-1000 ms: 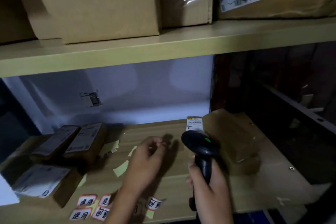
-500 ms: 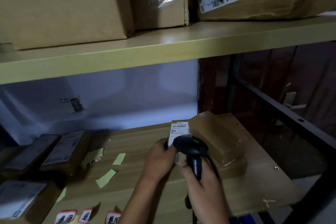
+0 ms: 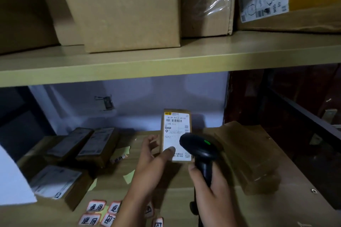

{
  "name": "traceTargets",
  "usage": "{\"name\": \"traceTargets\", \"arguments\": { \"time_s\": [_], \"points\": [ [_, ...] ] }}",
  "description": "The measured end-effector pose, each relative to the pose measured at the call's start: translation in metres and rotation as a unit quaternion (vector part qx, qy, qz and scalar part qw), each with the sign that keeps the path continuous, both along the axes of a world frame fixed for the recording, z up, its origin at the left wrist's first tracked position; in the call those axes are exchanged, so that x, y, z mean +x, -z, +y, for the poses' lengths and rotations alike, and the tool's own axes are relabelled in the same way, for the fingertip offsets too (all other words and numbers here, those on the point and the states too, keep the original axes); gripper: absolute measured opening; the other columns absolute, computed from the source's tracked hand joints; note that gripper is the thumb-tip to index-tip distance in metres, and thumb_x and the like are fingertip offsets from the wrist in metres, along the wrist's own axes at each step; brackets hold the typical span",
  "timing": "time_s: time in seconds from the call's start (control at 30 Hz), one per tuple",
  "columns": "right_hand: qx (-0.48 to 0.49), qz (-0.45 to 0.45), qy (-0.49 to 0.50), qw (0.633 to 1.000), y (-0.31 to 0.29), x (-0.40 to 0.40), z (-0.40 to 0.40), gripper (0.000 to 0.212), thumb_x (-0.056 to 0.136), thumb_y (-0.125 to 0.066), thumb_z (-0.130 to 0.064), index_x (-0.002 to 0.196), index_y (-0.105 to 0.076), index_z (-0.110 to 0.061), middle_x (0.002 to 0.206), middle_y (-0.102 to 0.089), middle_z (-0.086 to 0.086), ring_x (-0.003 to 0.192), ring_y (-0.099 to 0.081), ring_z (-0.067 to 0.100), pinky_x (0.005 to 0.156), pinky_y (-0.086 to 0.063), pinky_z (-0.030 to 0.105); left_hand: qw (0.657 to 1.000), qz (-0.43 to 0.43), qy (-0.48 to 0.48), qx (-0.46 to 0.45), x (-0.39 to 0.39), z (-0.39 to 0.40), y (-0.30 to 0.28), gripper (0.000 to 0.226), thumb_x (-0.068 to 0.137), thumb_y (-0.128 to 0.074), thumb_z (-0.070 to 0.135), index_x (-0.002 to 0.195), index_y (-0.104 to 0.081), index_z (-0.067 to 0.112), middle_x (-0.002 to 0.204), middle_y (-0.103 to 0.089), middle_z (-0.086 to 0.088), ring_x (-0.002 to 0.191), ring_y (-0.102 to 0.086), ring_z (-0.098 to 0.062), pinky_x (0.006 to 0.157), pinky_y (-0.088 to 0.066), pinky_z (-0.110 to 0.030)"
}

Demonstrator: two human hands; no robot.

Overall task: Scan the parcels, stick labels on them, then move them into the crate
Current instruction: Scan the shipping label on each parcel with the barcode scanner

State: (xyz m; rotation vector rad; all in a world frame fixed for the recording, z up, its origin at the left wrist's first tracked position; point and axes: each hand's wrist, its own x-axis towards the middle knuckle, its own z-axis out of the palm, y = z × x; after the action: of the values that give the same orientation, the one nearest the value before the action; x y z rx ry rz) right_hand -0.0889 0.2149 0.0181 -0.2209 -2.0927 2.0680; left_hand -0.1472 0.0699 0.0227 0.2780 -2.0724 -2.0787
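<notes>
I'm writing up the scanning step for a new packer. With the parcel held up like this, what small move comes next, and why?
Probably tip the scanner in the right hand up toward the barcode. The left hand holds the parcel upright, label facing us, but the scanner head covers the label's lower right while the barcode sits near the top.

The single head-worn view looks forward and slightly down into a shelving unit from close by, its wide angle bowing the front edge of the upper shelf (image 3: 166, 64) across the middle of the frame. Cardboard boxes (image 3: 121, 9) on that shelf fill the top, while the lower shelf board (image 3: 295, 180) runs from its back edge at the pale wall (image 3: 147, 97) down to the bottom of the frame. The left hand (image 3: 153, 160) and right hand (image 3: 210, 188) enter from the bottom edge, very near the lens.
</notes>
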Motion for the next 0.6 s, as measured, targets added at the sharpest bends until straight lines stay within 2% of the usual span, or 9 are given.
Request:
{"name": "traceTargets", "arguments": {
  "time_s": [0.07,0.17,0.27,0.37,0.43,0.5,0.6],
  "points": [
    [0.001,0.022,-0.006,1.0,-0.011,0.005,-0.003,0.021,0.091,-0.072,-0.03,0.104,-0.068,-0.045,0.094,-0.069,-0.029,0.086,-0.061,-0.016,0.07,-0.046,0.012,1.0,0.008,-0.01,0.025,0.004,-0.005,-0.001,0.05,0.091,-0.074,0.008,0.132,-0.054,0.028,0.121,-0.075,0.006,0.097,-0.078,-0.008,0.101,-0.058,-0.046],
    [0.007,0.035,-0.028,0.999,-0.02,0.011,-0.007,0.014,0.09,-0.072,-0.029,0.098,-0.068,-0.041,0.09,-0.067,-0.036,0.082,-0.058,-0.022,0.066,-0.04,0.012,0.999,0.019,-0.017,0.026,0.007,-0.011,-0.002,0.046,0.093,-0.071,0.002,0.126,-0.057,0.029,0.115,-0.077,0.006,0.094,-0.078,-0.009,0.09,-0.06,-0.035],
    [0.02,0.046,-0.028,0.998,-0.024,0.012,-0.017,0.011,0.089,-0.072,-0.033,0.096,-0.068,-0.041,0.086,-0.07,-0.025,0.078,-0.063,-0.012,0.064,-0.045,0.018,0.999,0.04,-0.033,0.008,0.011,-0.014,-0.004,0.045,0.092,-0.072,-0.001,0.119,-0.06,0.033,0.121,-0.073,0.005,0.103,-0.075,-0.01,0.09,-0.059,-0.031],
    [0.035,0.055,-0.016,0.998,-0.025,0.013,-0.025,0.014,0.087,-0.07,-0.038,0.097,-0.068,-0.046,0.085,-0.071,-0.018,0.075,-0.065,-0.004,0.067,-0.05,0.023,0.999,0.048,-0.023,0.001,0.015,-0.014,-0.006,0.044,0.092,-0.07,-0.004,0.119,-0.059,0.029,0.118,-0.073,0.005,0.095,-0.076,-0.004,0.077,-0.057,-0.018],
    [0.034,0.057,-0.013,0.998,-0.024,0.015,-0.029,0.018,0.086,-0.07,-0.038,0.101,-0.069,-0.048,0.075,-0.07,-0.014,0.062,-0.064,0.005,0.06,-0.047,0.026,0.999,0.049,-0.018,0.002,0.017,-0.015,-0.007,0.043,0.092,-0.07,-0.005,0.121,-0.059,0.025,0.116,-0.074,0.004,0.089,-0.076,0.0,0.07,-0.054,-0.012],
    [0.034,0.056,-0.013,0.998,-0.023,0.016,-0.031,0.025,0.086,-0.07,-0.039,0.109,-0.066,-0.05,0.061,-0.063,-0.01,0.054,-0.057,0.013,0.059,-0.042,0.024,0.999,0.044,-0.013,0.007,0.019,-0.015,-0.01,0.042,0.093,-0.07,-0.004,0.121,-0.058,0.026,0.118,-0.072,0.005,0.087,-0.076,0.0,0.069,-0.054,-0.011],
    [0.037,0.05,-0.015,0.998,-0.023,0.016,-0.033,0.026,0.086,-0.069,-0.039,0.106,-0.063,-0.055,0.06,-0.062,-0.01,0.055,-0.056,0.015,0.06,-0.042,0.024,0.999,0.043,-0.013,0.005,0.019,-0.018,-0.009,0.042,0.093,-0.071,-0.001,0.118,-0.059,0.03,0.121,-0.071,0.006,0.093,-0.077,-0.006,0.073,-0.055,-0.014]
  ]
}}
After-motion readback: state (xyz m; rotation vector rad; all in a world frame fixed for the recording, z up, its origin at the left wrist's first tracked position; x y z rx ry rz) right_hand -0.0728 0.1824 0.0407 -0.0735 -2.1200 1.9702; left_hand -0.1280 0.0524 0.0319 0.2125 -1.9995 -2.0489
